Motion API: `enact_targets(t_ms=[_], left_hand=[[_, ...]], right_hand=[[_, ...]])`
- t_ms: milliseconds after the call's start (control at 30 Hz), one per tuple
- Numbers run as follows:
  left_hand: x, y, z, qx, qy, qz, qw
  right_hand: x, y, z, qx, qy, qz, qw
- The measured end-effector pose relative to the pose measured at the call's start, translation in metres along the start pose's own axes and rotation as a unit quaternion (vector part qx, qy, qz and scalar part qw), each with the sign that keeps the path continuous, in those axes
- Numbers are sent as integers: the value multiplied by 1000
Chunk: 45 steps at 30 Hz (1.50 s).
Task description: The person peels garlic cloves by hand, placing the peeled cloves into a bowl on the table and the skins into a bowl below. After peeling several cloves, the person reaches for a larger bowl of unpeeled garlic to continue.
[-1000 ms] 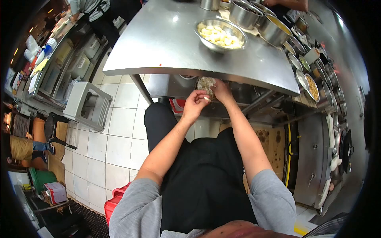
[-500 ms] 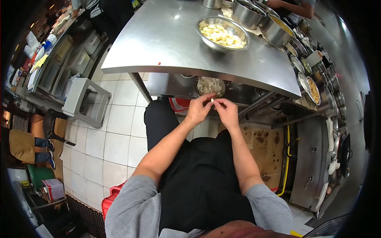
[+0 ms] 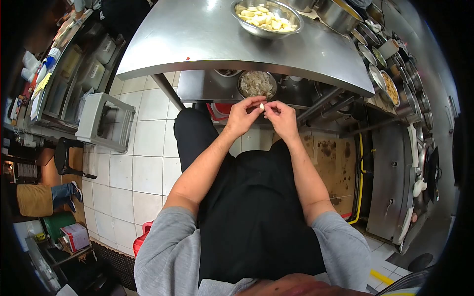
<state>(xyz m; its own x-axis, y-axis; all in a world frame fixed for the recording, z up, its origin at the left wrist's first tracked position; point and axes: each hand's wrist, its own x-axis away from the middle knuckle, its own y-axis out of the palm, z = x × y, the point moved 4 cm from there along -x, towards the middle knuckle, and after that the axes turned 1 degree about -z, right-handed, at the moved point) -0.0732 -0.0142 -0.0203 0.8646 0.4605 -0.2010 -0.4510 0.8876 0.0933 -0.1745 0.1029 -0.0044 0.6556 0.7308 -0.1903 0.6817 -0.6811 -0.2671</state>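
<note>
A small pale garlic clove sits between my fingertips, in front of the table's lower shelf. My left hand is closed on it from the left with thumb and fingers. From the right, the pinched fingertips of my right hand meet the clove's edge. Just beyond my hands, a round bowl on the lower shelf holds whitish, papery pieces that look like garlic skins. On the tabletop above stands a steel bowl full of peeled, pale yellow cloves.
The steel table has its front edge just beyond my hands. To the left is a grey plastic stool on white tiles. Pots and a bowl of yellowish pieces line the right side. Another person's legs show at far left.
The view has tilted down slightly, so the table and bowls sit higher. My hands stay together at the clove; the left fingers have spread a little and the clove shows more.
</note>
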Motion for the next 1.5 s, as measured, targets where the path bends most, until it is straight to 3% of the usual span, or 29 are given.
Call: enact_targets(t_ms=[167,367,600,767,1000,1200,1233,1367,1500], left_hand=[[0,0,2,23,-8,-8,1000],[1,0,5,11,10,-4,1000],[1,0,9,5,10,7,1000],[2,1,11,-49,38,18,998],[4,3,13,-76,18,-22,997],[2,0,10,2,9,-13,1000],[2,0,11,2,9,-13,1000],[13,4,19,-63,13,-6,998],[14,4,18,-95,33,-11,995]], right_hand=[[3,0,-2,-65,25,-10,998],[3,-2,-9,2,12,-21,1000],[4,-1,-10,-28,20,-6,999],[7,-2,-28,117,-31,2,993],[5,2,-27,151,-38,2,988],[3,0,-7,97,32,7,995],[3,1,-4,34,42,6,999],[13,4,-7,-84,61,-10,995],[13,4,-2,-102,90,-15,991]])
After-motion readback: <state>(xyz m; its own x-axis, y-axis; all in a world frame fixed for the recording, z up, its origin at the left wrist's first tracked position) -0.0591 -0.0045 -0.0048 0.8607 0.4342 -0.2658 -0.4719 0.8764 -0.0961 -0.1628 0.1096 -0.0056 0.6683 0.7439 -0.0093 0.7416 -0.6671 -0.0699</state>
